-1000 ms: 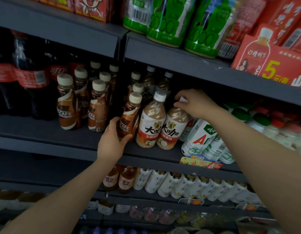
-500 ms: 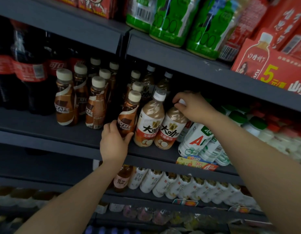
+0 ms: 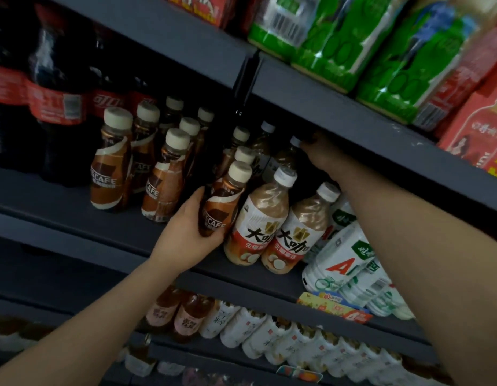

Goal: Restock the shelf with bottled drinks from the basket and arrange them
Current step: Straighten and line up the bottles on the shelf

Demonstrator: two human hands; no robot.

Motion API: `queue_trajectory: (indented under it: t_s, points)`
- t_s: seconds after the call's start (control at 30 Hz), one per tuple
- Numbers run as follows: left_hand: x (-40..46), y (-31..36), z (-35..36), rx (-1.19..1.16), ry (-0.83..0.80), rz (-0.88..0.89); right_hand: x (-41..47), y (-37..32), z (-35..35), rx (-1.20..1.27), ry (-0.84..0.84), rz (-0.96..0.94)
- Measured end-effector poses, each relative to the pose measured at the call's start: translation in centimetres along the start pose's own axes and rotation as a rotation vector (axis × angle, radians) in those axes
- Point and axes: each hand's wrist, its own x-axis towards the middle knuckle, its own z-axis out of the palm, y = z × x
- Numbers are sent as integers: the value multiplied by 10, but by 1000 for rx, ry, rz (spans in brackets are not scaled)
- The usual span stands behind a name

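The left hand (image 3: pixel 186 235) grasps a brown coffee bottle (image 3: pixel 222 201) with a cream cap, on the shelf (image 3: pixel 74 207) just left of two milk-tea bottles (image 3: pixel 258 221). The right hand (image 3: pixel 322 154) reaches deep behind them; its grip is too dark to tell.

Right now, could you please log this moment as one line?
left hand: grips coffee bottle | right hand: reaching rear bottles, grip unclear | shelf: partly stocked

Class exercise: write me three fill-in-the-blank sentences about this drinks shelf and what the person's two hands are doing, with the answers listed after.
1. The left hand grips a brown bottle labelled ____.
2. The right hand reaches to the ____ of the shelf, behind the two milk tea bottles.
3. The cola bottles stand at the shelf's ____ end.

Answers: Nescafe; back; left
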Motion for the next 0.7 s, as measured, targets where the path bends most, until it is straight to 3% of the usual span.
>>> queue_trajectory:
  t_s: [0.1,0.4,0.7]
  points:
    - [6,-4,-5,-59,-76,22,17,-2,10,18,-136,4]
    - [9,-18,-1,-10,-16,69,58,9,11,-180,-150,-92]
    - [6,-16,2,16,11,45,35,19,-6,-316,-171,-89]
